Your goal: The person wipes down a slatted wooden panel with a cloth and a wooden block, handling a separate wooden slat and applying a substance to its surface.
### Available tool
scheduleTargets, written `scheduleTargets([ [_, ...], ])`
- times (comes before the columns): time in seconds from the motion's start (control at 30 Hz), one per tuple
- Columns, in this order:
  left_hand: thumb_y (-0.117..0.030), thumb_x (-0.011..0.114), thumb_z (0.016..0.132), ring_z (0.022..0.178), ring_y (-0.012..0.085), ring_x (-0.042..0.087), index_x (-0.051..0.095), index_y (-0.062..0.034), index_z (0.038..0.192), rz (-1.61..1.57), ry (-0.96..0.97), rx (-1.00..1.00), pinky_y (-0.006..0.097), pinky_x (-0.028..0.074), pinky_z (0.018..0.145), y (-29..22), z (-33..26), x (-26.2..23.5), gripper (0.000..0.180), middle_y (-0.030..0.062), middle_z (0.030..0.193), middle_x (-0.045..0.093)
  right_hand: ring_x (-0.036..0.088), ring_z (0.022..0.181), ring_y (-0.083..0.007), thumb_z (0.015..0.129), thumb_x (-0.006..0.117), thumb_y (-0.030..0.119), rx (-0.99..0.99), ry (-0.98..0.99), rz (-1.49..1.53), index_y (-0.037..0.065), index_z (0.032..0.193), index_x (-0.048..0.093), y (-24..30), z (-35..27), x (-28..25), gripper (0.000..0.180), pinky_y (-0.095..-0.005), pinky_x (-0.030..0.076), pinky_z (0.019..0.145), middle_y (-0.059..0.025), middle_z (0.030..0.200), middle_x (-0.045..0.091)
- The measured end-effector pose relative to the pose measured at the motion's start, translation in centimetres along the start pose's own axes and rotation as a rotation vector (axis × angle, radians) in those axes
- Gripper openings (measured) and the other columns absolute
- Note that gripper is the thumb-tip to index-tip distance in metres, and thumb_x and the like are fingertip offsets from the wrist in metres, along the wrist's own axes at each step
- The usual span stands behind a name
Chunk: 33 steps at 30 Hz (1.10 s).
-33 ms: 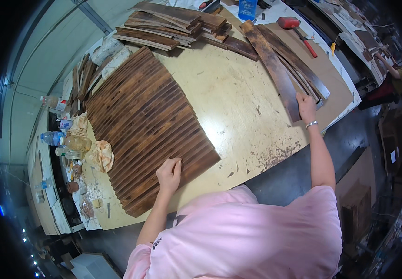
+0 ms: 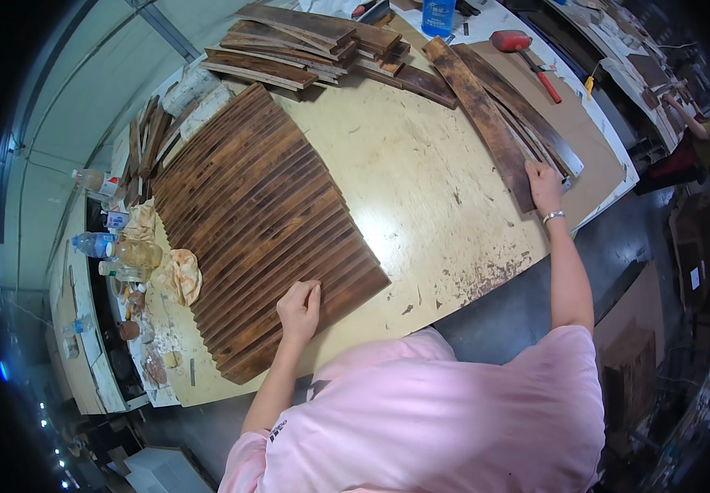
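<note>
My right hand (image 2: 544, 189), with a bracelet at its wrist, is closed on the near end of a long brown wooden plank (image 2: 486, 123) at the right of the table. More stained planks (image 2: 523, 103) lie just beside it, partly under it. My left hand (image 2: 299, 309) is curled with its fingertips pressed together, over the near part of a wide row of overlapping brown wooden slats (image 2: 264, 222). Whatever its fingers may hold is hidden.
A heap of planks (image 2: 289, 41) rests at the table's far side. A red-headed mallet (image 2: 511, 41) and a blue bottle (image 2: 437, 16) are at the far right. Bottles (image 2: 135, 253) and a stained cloth (image 2: 184, 278) stand along the left. Another person (image 2: 696, 135) works at the far right.
My right hand and the near end of the plank have shifted slightly to the right. My left hand has stayed nearly still.
</note>
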<state>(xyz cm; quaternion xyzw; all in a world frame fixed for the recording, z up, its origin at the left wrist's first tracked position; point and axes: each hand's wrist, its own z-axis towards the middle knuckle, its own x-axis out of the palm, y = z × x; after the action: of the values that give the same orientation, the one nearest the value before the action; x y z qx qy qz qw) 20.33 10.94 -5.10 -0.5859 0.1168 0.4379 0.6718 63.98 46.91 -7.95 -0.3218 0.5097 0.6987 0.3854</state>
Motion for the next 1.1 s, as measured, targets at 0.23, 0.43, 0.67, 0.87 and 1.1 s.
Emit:
scheduleTargets([
  [0.23, -0.004, 0.066, 0.088, 0.065, 0.0297, 0.062, 0.069, -0.0029, 0.089, 0.095, -0.017, 0.041, 0.035, 0.048, 0.059, -0.4, -0.3, 0.5, 0.004, 0.0138, 0.076, 0.062, 0.069, 0.072, -0.0405, 0.100, 0.052, 0.047, -0.104, -0.019, -0.429, 0.007, 0.085, 0.070, 0.7, 4.6, -1.3, 0.047, -0.0520, 0.054, 0.067, -0.0208, 0.076, 0.070],
  [0.43, -0.003, 0.067, 0.085, 0.063, 0.0290, 0.060, 0.068, -0.0047, 0.087, 0.163, -0.042, 0.076, 0.036, 0.047, 0.056, -0.8, -0.3, 0.9, 0.002, 0.0117, 0.076, 0.061, 0.069, 0.070, -0.0379, 0.099, 0.053, 0.046, -0.155, -0.042, -0.524, 0.007, 0.081, 0.066, 0.9, 6.0, -0.8, 0.045, -0.0486, 0.055, 0.063, -0.0188, 0.075, 0.070],
  [0.67, -0.003, 0.068, 0.084, 0.064, 0.0294, 0.060, 0.067, -0.0054, 0.086, 0.157, -0.057, 0.086, 0.037, 0.047, 0.056, -0.8, -0.2, 0.8, 0.003, 0.0109, 0.076, 0.060, 0.070, 0.068, -0.0306, 0.097, 0.059, 0.045, -0.323, -0.148, -0.609, 0.010, 0.077, 0.063, -1.0, 4.9, 1.2, 0.040, -0.0413, 0.056, 0.061, -0.0107, 0.073, 0.069],
  [0.87, -0.004, 0.068, 0.085, 0.064, 0.0295, 0.060, 0.067, -0.0061, 0.086, 0.171, -0.051, 0.088, 0.038, 0.047, 0.057, -1.0, -0.2, 0.8, 0.003, 0.0103, 0.076, 0.061, 0.069, 0.081, -0.0281, 0.096, 0.059, 0.044, -0.237, -0.149, -0.659, 0.010, 0.084, 0.068, -2.1, 4.6, 3.0, 0.037, -0.0400, 0.057, 0.068, -0.0091, 0.083, 0.070],
  [1.1, -0.004, 0.068, 0.085, 0.064, 0.0300, 0.060, 0.067, -0.0064, 0.086, 0.182, -0.031, 0.086, 0.038, 0.047, 0.056, -0.9, -0.2, 0.8, 0.003, 0.0099, 0.076, 0.061, 0.061, 0.099, -0.0267, 0.094, 0.062, 0.032, -0.080, -0.211, -0.714, 0.012, 0.097, 0.068, 0.3, 5.6, 3.4, 0.021, -0.0401, 0.057, 0.071, -0.0084, 0.103, 0.060],
])
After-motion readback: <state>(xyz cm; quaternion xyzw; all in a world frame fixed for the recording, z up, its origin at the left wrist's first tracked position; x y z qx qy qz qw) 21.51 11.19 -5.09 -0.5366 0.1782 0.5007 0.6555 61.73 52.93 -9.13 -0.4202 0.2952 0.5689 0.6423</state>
